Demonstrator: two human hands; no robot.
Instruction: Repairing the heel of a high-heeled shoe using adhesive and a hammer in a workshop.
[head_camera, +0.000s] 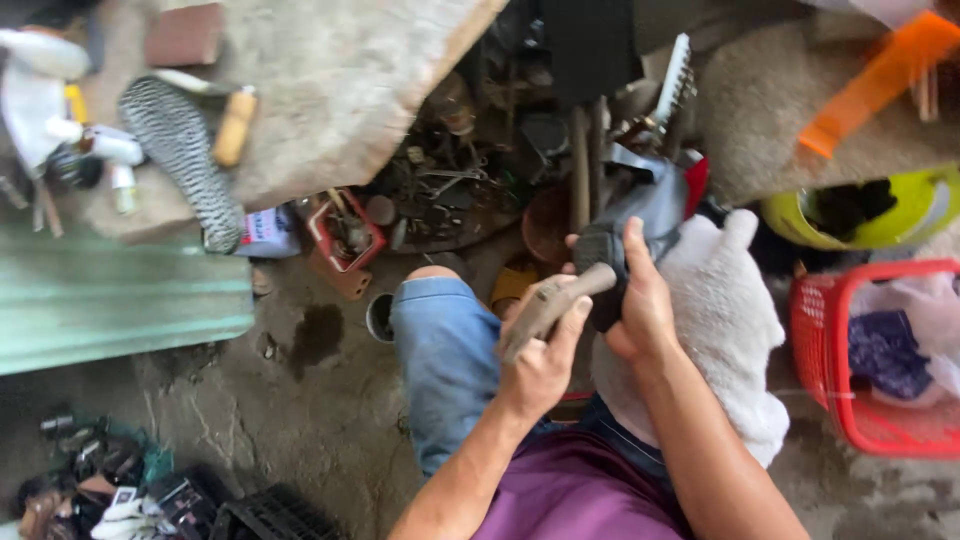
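Centre right of the frame: the left hand (540, 365) is clenched around a wooden-handled tool (553, 300), whose tip meets a dark shoe (607, 275) gripped by the right hand (645, 305) (a white cloth (725, 320) lies over the lap). A red basket (830, 370) stands at far right.

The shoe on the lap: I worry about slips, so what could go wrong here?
The left hand drives a wooden-handled tool toward the dark shoe, and the right hand grips the shoe just beside the tool's end, so a slip might hit those fingers. The white cloth on the lap could shift.
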